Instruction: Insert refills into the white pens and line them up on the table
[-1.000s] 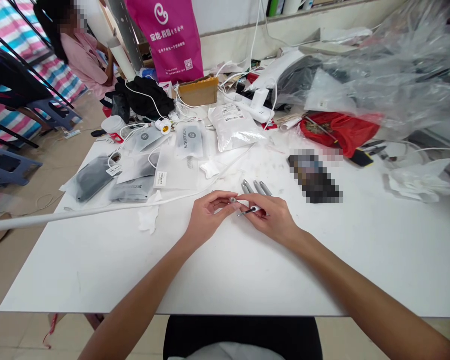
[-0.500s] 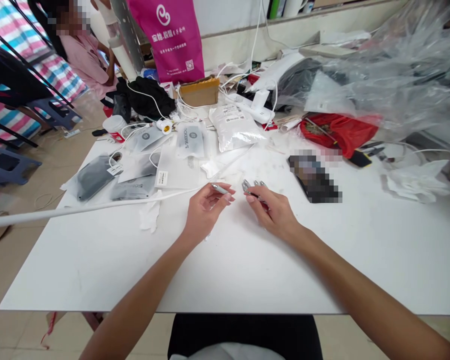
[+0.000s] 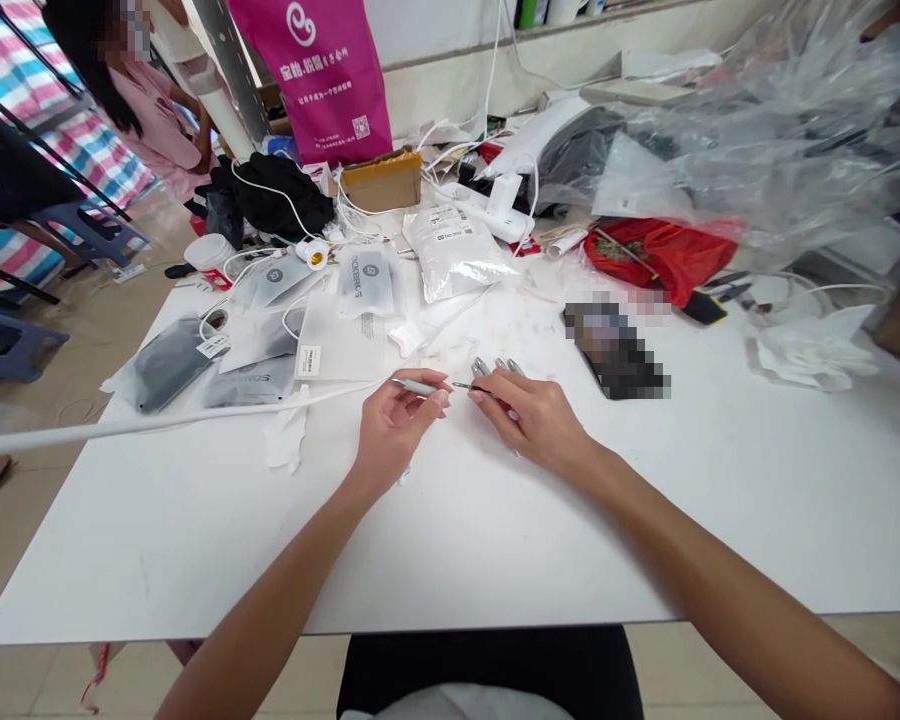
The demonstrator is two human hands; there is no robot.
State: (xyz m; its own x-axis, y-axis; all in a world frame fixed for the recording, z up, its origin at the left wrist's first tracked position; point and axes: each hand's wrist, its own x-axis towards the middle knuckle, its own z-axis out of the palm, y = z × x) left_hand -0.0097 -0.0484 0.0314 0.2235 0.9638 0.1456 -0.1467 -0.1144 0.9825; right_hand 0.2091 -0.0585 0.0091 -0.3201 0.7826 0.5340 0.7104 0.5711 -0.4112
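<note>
My left hand [image 3: 394,430] pinches a small grey metal barrel [image 3: 414,386] between thumb and fingers, held level over the white table [image 3: 450,540]. My right hand [image 3: 534,420] pinches a thin dark pin [image 3: 466,386] whose tip points left at the open end of the barrel, a short gap apart. Just behind my right fingers lie several grey metal barrels [image 3: 495,366] side by side on the table.
Sealed plastic pouches [image 3: 360,285] and white cables [image 3: 195,420] cover the far left of the table. A dark pixelated object [image 3: 615,345], a red bag [image 3: 660,255] and clear plastic wrap [image 3: 780,150] lie at the right. A seated person [image 3: 150,100] is at far left behind a magenta bag [image 3: 311,70].
The two hands drew apart, then came back together; the left hand now holds the barrel level and the right hand brings the thin pin toward its end.
</note>
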